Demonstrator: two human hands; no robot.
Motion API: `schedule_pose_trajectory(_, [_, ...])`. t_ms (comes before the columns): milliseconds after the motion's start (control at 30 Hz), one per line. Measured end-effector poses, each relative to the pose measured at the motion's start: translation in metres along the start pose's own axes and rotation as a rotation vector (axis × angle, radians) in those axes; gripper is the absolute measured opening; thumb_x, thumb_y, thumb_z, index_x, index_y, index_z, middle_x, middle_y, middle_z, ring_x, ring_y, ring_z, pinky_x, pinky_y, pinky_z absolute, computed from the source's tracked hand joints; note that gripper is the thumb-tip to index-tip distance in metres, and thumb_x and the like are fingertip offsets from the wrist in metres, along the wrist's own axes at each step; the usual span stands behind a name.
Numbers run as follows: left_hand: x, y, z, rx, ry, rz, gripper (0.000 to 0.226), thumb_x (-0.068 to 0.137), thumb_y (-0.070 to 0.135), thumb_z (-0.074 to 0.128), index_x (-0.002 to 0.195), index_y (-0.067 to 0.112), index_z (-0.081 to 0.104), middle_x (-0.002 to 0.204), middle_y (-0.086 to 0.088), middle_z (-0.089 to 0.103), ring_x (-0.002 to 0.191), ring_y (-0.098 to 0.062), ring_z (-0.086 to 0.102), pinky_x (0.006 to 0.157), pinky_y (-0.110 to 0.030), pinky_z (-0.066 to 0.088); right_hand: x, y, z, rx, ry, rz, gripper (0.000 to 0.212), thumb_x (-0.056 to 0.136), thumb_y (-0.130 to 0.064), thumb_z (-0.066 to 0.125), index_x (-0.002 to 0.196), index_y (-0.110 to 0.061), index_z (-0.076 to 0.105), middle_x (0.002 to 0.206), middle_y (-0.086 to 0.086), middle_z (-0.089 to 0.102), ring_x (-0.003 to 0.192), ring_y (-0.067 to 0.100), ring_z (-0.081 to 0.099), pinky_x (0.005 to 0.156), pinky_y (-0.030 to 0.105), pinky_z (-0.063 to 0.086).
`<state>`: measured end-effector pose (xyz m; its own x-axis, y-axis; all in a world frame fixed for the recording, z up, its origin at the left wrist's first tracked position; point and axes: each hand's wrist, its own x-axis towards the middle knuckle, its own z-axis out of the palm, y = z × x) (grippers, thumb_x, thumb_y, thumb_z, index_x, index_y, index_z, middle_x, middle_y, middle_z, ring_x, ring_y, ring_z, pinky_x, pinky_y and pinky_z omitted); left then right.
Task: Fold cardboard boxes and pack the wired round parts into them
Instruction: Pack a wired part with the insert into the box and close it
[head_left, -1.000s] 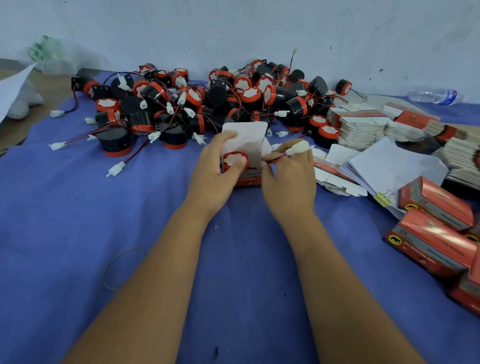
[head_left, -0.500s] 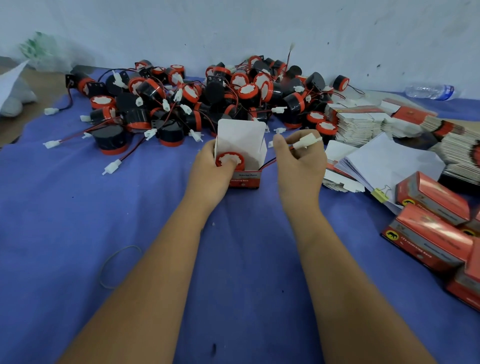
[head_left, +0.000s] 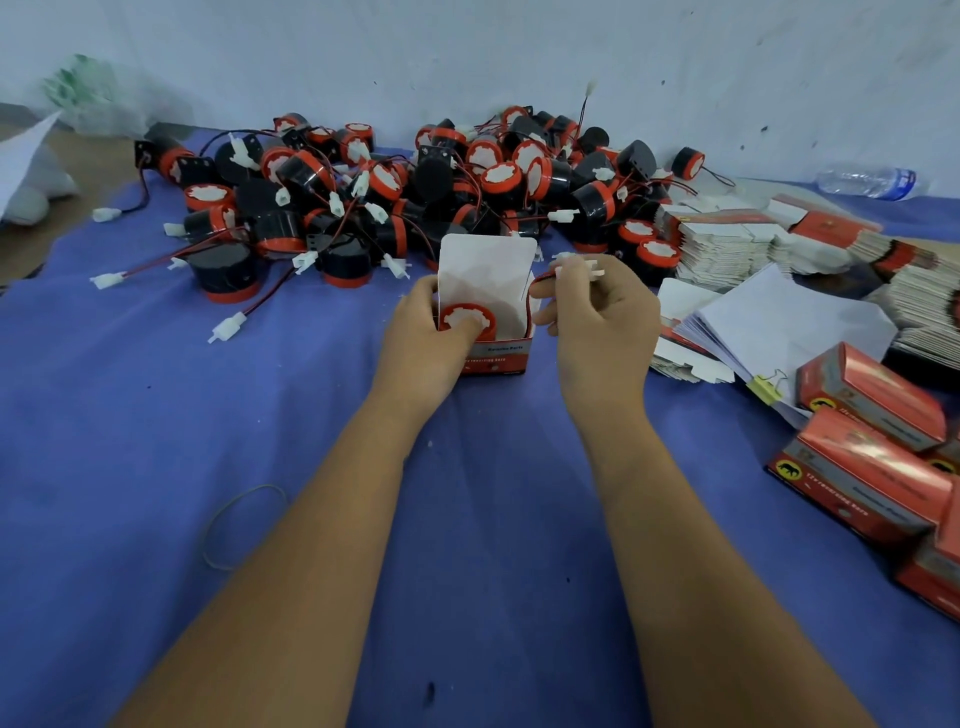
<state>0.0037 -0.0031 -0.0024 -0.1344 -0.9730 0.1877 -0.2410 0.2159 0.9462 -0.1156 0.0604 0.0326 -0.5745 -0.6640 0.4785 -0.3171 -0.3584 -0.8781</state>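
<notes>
Round part inside open box, hands: left gripping, right pinching connector.

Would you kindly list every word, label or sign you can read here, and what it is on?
Open box held by the left hand: white print, too blurred to read.
Closed red boxes: a round yellow emblem with a dark figure; text unreadable.
Water bottle: label unreadable.

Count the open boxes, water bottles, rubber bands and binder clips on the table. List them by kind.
Open box: 1
Water bottle: 1
Rubber band: 1
Binder clip: 1
Total: 4
</notes>
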Motion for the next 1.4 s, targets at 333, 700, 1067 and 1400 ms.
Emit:
schedule_pose_trajectory(333, [-0.004, 0.003, 0.000, 0.009, 0.008, 0.006, 0.026, 0.088, 0.025, 0.063, 0.113, 0.032, 0.056, 0.110, 0.003, 0.065, 0.102, -0.014, 0.061, 0.090, -0.043, 0.052, -0.006, 0.028, 0.005, -0.791, -0.208, -0.365, 0.026, 0.088, -0.026, 0.068, 0.113, -0.025, 0.072, 0.138, 0.015, 0.048, 0.120, 0.035, 0.043, 0.096, 0.042, 0.036])
schedule_pose_trajectory(700, [-0.004, 0.002, 0.001, 0.021, -0.009, -0.009, 0.033, 0.090, 0.029, 0.063, 0.120, 0.035, 0.052, 0.118, 0.005, 0.062, 0.111, -0.015, 0.058, 0.095, -0.042, 0.051, -0.002, 0.029, 0.003, -0.807, -0.343, -0.173, 0.031, 0.094, -0.033, 0.053, 0.121, -0.039, 0.066, 0.156, 0.003, 0.030, 0.140, 0.023, 0.019, 0.111, 0.033, 0.008])
schedule_pose_trajectory(1067, [-0.004, 0.004, 0.001, 0.034, -0.019, -0.014, 0.035, 0.088, 0.025, 0.063, 0.120, 0.031, 0.051, 0.119, 0.003, 0.062, 0.111, -0.016, 0.057, 0.096, -0.044, 0.050, -0.001, 0.022, 0.004, -0.636, -0.298, -0.077, 0.020, 0.081, -0.017, 0.064, 0.066, -0.030, 0.059, 0.136, 0.001, 0.048, 0.127, 0.020, 0.033, 0.103, 0.040, 0.027])
schedule_pose_trajectory(1400, [-0.007, 0.003, 0.000, 0.043, -0.038, 0.010, 0.031, 0.088, 0.033, 0.060, 0.118, 0.033, 0.051, 0.116, 0.006, 0.063, 0.112, -0.017, 0.058, 0.094, -0.046, 0.051, -0.002, 0.025, 0.009, -0.588, -0.170, -0.158, 0.020, 0.085, -0.032, 0.068, 0.070, -0.018, 0.068, 0.119, -0.001, 0.057, 0.112, 0.020, 0.045, 0.097, 0.039, 0.036])
